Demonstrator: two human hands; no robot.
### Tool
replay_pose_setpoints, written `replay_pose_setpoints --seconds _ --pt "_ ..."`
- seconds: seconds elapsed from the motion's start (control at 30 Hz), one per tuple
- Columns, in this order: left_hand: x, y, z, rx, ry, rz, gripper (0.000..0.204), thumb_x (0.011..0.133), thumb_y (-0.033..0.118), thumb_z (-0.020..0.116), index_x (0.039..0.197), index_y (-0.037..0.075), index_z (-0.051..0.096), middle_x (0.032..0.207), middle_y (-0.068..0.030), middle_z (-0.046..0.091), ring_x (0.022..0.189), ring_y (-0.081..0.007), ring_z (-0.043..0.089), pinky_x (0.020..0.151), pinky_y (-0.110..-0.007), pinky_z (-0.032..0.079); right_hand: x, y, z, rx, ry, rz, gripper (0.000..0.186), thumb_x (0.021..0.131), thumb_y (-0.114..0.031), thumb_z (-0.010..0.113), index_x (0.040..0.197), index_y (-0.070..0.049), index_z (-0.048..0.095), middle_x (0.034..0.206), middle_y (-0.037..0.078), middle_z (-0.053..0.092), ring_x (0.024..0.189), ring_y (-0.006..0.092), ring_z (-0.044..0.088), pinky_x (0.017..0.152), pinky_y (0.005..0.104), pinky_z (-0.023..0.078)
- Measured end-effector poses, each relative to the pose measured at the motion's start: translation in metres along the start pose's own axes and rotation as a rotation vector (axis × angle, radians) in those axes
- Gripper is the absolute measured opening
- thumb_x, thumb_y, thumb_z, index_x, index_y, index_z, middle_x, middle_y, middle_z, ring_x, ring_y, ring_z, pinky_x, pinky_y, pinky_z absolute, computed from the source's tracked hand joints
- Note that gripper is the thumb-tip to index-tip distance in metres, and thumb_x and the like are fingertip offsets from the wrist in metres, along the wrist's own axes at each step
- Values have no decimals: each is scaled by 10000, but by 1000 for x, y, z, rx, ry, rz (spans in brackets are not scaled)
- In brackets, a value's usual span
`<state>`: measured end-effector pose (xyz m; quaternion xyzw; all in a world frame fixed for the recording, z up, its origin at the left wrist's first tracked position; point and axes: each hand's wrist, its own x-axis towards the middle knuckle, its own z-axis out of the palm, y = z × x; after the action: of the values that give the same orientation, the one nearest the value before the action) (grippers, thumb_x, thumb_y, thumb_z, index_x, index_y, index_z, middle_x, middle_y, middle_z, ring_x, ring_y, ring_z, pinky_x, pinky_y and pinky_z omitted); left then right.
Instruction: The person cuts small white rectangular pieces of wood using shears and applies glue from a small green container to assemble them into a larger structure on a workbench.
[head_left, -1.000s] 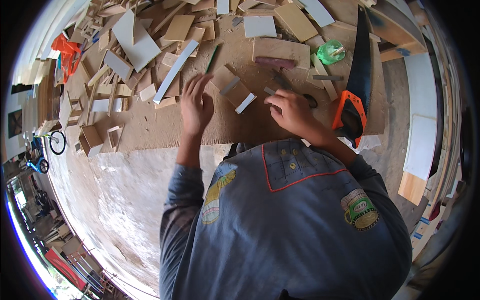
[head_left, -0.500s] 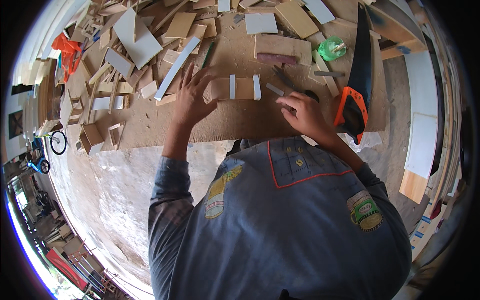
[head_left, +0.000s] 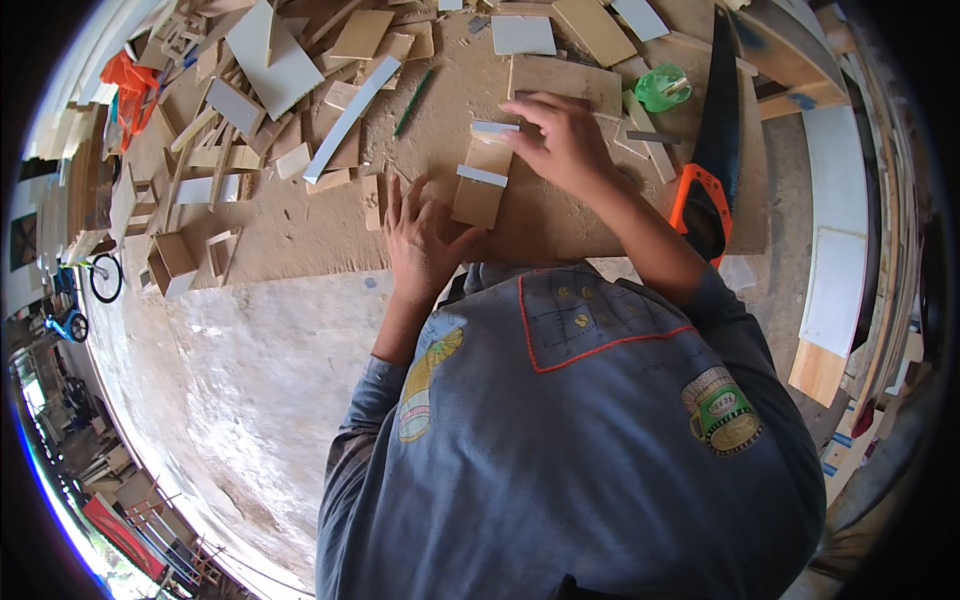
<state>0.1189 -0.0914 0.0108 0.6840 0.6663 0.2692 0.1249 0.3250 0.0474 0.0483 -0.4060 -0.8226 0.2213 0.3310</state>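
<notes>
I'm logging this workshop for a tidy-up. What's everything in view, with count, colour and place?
workbench: 1, brown, across the upper picture
wood offcuts: many, tan and white, bench's far side and left
small board: 1, brown, between the hands
short strips: 2, white, on the small board
long strip: 1, white, left of the pencil
pencil: 1, green, beyond the left hand
handsaw: 1, orange handle, dark blade, bench's right
container: 1, green, left of the handsaw
bag: 1, orange, far left
floor: 1, grey, below the bench
background clutter: uncounted, mixed, left edge
shirt: 1, grey-blue, lower centre
left hand: 1, bare, beside the small board
right hand: 1, bare, at its far end
</notes>
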Motion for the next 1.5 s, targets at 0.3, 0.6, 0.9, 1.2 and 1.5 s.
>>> replay_pose_setpoints --seconds 0.3,0.6,0.9,1.2,1.5 --pt "-5 0 8 -10 34 -6 372 709 321 837 910 81 636 1406 -155 490 1435 -429 281 1110 -562 264 14 -5 30 -128 -18 -87 285 794 -260 725 1002 -65 730 905 108 694 847 305 659 759 404 530" --pt "-5 -1 9 20 42 -3 395 702 332 842 939 95 633 1411 -160 486 1427 -431 292 1107 -564 265 15 -4 38 -96 54 -79 216 769 -253 751 905 -86 740 796 90 673 749 304 648 677 412 518" --pt "-4 -10 -5 -271 144 2 429 726 235 776 1077 52 611 1392 -177 503 1394 -417 356 1117 -531 299 10 5 11 189 77 101 278 833 -269 755 1016 -61 748 935 143 720 809 218 698 714 315 541" --pt "88 -7 0 -849 136 -210 375 912 189 692 1206 -35 638 1161 -166 682 1064 -218 648 935 -344 491 2 23 3 197 -1 243 164 848 -210 746 931 -69 769 851 86 728 683 138 664 613 268 508" --pt "113 3 25 -965 -136 -403 308 898 199 738 1103 -30 713 958 -44 721 861 -84 634 786 -231 496 0 18 15 186 80 218 193 822 -226 750 907 -54 765 843 130 723 693 234 695 652 318 538"
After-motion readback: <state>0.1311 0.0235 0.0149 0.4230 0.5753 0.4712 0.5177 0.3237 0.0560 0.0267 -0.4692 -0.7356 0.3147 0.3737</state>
